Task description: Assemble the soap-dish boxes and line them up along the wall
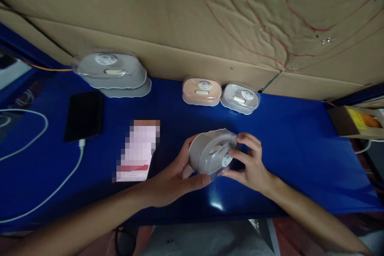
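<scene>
A grey oval container [196,150] with a clear lid and a round white label is held tilted over the front middle of the table. Around its left side wraps my left hand [178,174], with the thumb along the near edge. My right hand [250,164] grips the clear lid [214,162] from the right, fingertips on its rim and top. Whether the lid is fully seated on the container I cannot tell. Behind stand a peach container [201,92] and a smaller grey container [240,99], both with clear lids and labels.
Stacked grey containers [114,73] stand at the back left. Nearer lie a black tablet [84,116] with a white cable [73,172] and a phone [138,150] with a lit screen. A cardboard box [354,122] sits at the right end of the blue table [300,148]. Cardboard [150,16] lines the back.
</scene>
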Demonstrator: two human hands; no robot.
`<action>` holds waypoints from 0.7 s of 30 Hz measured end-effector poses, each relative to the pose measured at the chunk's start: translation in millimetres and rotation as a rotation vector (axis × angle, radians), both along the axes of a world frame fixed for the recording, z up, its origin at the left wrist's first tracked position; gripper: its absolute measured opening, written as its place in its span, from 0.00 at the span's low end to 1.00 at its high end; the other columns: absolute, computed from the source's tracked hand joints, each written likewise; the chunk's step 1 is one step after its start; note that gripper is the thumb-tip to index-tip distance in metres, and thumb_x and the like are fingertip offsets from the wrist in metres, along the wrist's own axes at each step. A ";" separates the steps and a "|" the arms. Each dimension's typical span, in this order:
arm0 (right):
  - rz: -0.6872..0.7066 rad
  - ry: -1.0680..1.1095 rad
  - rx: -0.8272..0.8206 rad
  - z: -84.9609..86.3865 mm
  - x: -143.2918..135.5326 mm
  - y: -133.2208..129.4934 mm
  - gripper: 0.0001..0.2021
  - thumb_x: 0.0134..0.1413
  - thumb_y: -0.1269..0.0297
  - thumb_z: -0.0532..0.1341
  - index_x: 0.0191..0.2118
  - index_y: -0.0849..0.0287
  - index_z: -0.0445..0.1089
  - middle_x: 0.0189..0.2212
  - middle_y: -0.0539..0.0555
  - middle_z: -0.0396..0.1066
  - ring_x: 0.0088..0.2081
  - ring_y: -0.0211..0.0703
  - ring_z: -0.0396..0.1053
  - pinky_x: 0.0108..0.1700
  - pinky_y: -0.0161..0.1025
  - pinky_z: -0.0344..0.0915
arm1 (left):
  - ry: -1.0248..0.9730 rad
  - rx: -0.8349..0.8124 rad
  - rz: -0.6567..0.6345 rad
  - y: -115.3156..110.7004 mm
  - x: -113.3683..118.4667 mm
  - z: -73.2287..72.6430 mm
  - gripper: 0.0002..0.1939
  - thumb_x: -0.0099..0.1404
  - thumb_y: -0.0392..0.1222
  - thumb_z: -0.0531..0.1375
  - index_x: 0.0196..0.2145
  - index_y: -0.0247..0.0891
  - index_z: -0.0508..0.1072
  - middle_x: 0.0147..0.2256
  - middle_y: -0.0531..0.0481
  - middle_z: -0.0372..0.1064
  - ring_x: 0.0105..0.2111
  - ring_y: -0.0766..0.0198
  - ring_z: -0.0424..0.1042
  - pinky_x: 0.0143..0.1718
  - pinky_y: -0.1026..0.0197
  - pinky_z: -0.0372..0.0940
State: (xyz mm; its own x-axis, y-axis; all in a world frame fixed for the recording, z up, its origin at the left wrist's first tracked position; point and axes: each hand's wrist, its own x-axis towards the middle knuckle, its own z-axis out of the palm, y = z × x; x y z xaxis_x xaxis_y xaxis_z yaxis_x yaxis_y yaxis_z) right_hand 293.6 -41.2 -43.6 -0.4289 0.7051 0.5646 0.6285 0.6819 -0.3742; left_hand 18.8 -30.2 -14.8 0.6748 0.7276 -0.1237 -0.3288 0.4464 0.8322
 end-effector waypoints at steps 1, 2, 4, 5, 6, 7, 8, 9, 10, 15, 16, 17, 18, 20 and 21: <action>-0.003 0.001 0.013 -0.6 -0.2 0.0 0.28 0.62 0.50 0.73 0.63 0.43 0.67 0.61 0.58 0.59 0.65 0.63 0.63 0.63 0.64 0.72 | 0.002 0.014 -0.007 -0.7 0.3 0.4 0.38 0.72 0.45 0.70 0.71 0.57 0.57 0.74 0.44 0.57 0.74 0.43 0.58 0.73 0.38 0.54; -0.003 -0.004 0.018 -0.9 -0.3 0.2 0.29 0.61 0.50 0.74 0.63 0.43 0.67 0.61 0.58 0.59 0.64 0.63 0.63 0.62 0.63 0.72 | 0.005 0.024 -0.012 -1.1 0.3 0.4 0.37 0.72 0.45 0.69 0.71 0.57 0.57 0.74 0.44 0.57 0.74 0.43 0.57 0.73 0.38 0.53; -0.001 -0.020 0.008 -0.9 -0.2 0.8 0.31 0.60 0.48 0.74 0.65 0.43 0.66 0.61 0.58 0.60 0.64 0.63 0.64 0.62 0.63 0.72 | 0.017 0.033 -0.007 -1.1 -0.2 -0.7 0.36 0.73 0.46 0.69 0.70 0.57 0.57 0.75 0.45 0.56 0.75 0.44 0.55 0.74 0.38 0.51; -0.001 -0.026 -0.005 -0.8 0.0 1.2 0.34 0.60 0.46 0.74 0.66 0.43 0.65 0.62 0.59 0.60 0.64 0.64 0.64 0.63 0.64 0.72 | 0.024 0.037 0.003 -0.6 -0.6 -1.8 0.36 0.72 0.47 0.70 0.70 0.57 0.58 0.74 0.46 0.57 0.75 0.44 0.55 0.74 0.38 0.51; -0.003 -0.030 -0.020 -0.7 0.2 1.6 0.36 0.59 0.45 0.74 0.68 0.42 0.63 0.62 0.59 0.60 0.64 0.64 0.64 0.63 0.65 0.72 | 0.034 0.040 0.015 0.1 -0.9 -3.2 0.36 0.71 0.48 0.71 0.70 0.57 0.59 0.74 0.46 0.58 0.75 0.44 0.56 0.74 0.38 0.51; -0.006 -0.030 -0.034 -0.6 0.4 2.1 0.38 0.59 0.44 0.74 0.70 0.41 0.61 0.62 0.59 0.61 0.64 0.65 0.65 0.63 0.66 0.71 | 0.047 0.042 0.029 0.9 -1.2 -5.0 0.37 0.70 0.48 0.72 0.69 0.56 0.60 0.73 0.46 0.60 0.74 0.44 0.58 0.74 0.39 0.53; -0.006 -0.030 -0.050 -0.4 0.6 2.6 0.40 0.59 0.43 0.73 0.72 0.40 0.59 0.63 0.60 0.61 0.65 0.66 0.65 0.64 0.67 0.71 | 0.062 0.038 0.049 1.8 -1.2 -7.0 0.38 0.68 0.49 0.73 0.69 0.55 0.61 0.71 0.46 0.63 0.72 0.44 0.60 0.73 0.40 0.55; 0.000 -0.034 -0.069 -0.3 0.8 3.1 0.42 0.59 0.43 0.73 0.73 0.40 0.56 0.64 0.61 0.60 0.66 0.67 0.64 0.65 0.68 0.70 | 0.075 0.024 0.077 2.7 -1.2 -9.1 0.38 0.66 0.50 0.74 0.68 0.54 0.63 0.70 0.46 0.65 0.71 0.44 0.62 0.71 0.42 0.57; 0.017 -0.042 -0.088 0.1 1.1 3.6 0.44 0.60 0.43 0.73 0.75 0.40 0.54 0.65 0.62 0.60 0.67 0.68 0.63 0.66 0.68 0.69 | 0.085 -0.007 0.109 3.7 -0.9 -10.9 0.38 0.64 0.52 0.75 0.67 0.53 0.65 0.68 0.46 0.68 0.69 0.44 0.65 0.69 0.44 0.61; 0.154 -0.090 -0.225 4.4 6.7 8.7 0.49 0.64 0.44 0.70 0.80 0.48 0.44 0.74 0.67 0.53 0.74 0.67 0.58 0.70 0.64 0.68 | 0.169 -0.242 0.169 11.3 0.2 -11.1 0.36 0.64 0.63 0.72 0.63 0.46 0.70 0.61 0.41 0.75 0.59 0.43 0.76 0.51 0.52 0.74; 0.161 -0.097 -0.261 5.6 9.6 10.6 0.48 0.65 0.45 0.70 0.80 0.48 0.45 0.75 0.67 0.52 0.75 0.66 0.58 0.70 0.62 0.69 | 0.209 -0.251 0.155 14.0 0.0 -9.7 0.36 0.65 0.64 0.70 0.63 0.44 0.71 0.60 0.40 0.76 0.58 0.44 0.77 0.51 0.51 0.74; 0.157 -0.107 -0.294 7.0 13.2 12.9 0.47 0.65 0.46 0.70 0.80 0.48 0.45 0.75 0.67 0.52 0.75 0.65 0.58 0.70 0.61 0.69 | 0.255 -0.241 0.142 16.9 -0.5 -8.3 0.36 0.66 0.65 0.70 0.63 0.43 0.71 0.60 0.40 0.76 0.58 0.45 0.77 0.52 0.50 0.75; 0.147 -0.121 -0.318 8.5 17.4 15.6 0.45 0.66 0.48 0.70 0.79 0.48 0.47 0.75 0.66 0.53 0.75 0.64 0.57 0.70 0.61 0.68 | 0.303 -0.218 0.133 20.2 -1.4 -7.3 0.36 0.66 0.64 0.70 0.63 0.43 0.70 0.60 0.40 0.76 0.58 0.46 0.77 0.55 0.49 0.74; 0.106 -0.155 -0.357 12.0 27.6 22.2 0.42 0.65 0.49 0.71 0.77 0.45 0.52 0.75 0.64 0.54 0.75 0.64 0.57 0.71 0.62 0.67 | 0.402 -0.137 0.128 26.6 -4.0 -6.6 0.37 0.67 0.63 0.69 0.65 0.43 0.68 0.59 0.41 0.75 0.55 0.48 0.80 0.57 0.47 0.74; 0.082 -0.172 -0.381 14.2 33.2 25.7 0.41 0.64 0.50 0.71 0.76 0.45 0.54 0.75 0.63 0.55 0.75 0.65 0.57 0.72 0.63 0.66 | 0.460 -0.067 0.125 29.5 -5.6 -6.7 0.36 0.68 0.62 0.68 0.66 0.43 0.67 0.58 0.41 0.75 0.51 0.50 0.82 0.56 0.46 0.75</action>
State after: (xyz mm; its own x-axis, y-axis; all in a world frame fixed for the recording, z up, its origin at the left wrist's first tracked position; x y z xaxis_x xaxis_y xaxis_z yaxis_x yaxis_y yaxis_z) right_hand 326.8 -15.5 -29.4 -0.5573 0.8093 0.1858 0.6534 0.5655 -0.5033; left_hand 13.2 -0.7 -21.5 0.4466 0.7799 -0.4386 0.0124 0.4848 0.8745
